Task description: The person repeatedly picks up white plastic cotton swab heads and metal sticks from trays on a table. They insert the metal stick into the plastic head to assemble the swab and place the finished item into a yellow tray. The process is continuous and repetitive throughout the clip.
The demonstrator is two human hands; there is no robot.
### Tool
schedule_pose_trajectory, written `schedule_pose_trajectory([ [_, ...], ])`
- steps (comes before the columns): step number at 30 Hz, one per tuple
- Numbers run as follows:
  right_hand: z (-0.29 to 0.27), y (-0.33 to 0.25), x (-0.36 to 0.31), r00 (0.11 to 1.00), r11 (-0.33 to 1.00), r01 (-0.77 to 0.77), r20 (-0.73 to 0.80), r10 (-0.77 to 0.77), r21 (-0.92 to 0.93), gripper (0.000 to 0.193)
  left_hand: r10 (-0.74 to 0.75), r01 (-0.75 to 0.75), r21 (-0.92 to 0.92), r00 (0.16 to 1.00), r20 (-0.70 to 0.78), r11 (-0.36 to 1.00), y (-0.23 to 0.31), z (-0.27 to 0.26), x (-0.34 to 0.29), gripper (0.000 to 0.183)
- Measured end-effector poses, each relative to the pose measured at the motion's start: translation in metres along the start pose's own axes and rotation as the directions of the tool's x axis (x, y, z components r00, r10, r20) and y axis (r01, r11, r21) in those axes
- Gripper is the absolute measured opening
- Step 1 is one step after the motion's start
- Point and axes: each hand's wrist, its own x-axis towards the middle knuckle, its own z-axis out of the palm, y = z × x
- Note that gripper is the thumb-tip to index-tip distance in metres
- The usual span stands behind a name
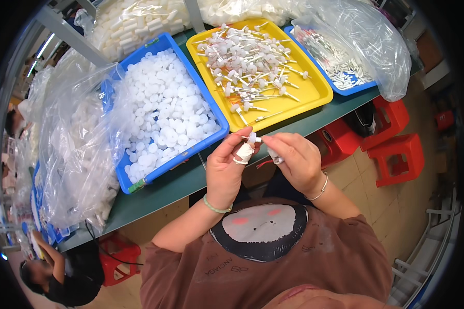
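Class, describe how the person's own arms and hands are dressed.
Both brown sleeves are short. The left hand has a white finger wrap and a pale green wrist bangle; the right hand, another white wrap and a slim silvery bracelet.

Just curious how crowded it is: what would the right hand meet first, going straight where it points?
The right hand would probably meet the small white piece, then the left hand; depth is unclear.

Small dark lettering (219, 265) marks the brown shirt (340, 257).
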Motion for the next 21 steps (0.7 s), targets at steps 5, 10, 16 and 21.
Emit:
schedule_pose_trajectory([
  [5,0.015,-0.004,-0.008,0.778,0.571,-0.534,0.099,0.62,0.623,0.03,0.008,-0.009,0.023,1.0,0.028,1.0,-0.001,0.001,0.001,0.035],
  [10,0.008,0.007,-0.003,0.991,0.994,0.104,-0.079,-0.107,-0.042,0.032,0.039,-0.05,0.149,0.996,0.077,0.987,-0.001,0.0,0.004,0.037],
  [16,-0.009,0.044,0.039,0.933,0.95,-0.312,-0.181,0.311,0.022,0.032,-0.093,0.079,0.074,0.97,0.227,0.994,0.006,-0.002,0.007,0.054],
  [21,-0.019,0.122,0.102,0.963,0.949,-0.263,-0.108,0.247,-0.172,0.026,-0.135,0.103,0.14,0.96,0.246,0.985,0.008,-0.004,0.004,0.046],
])
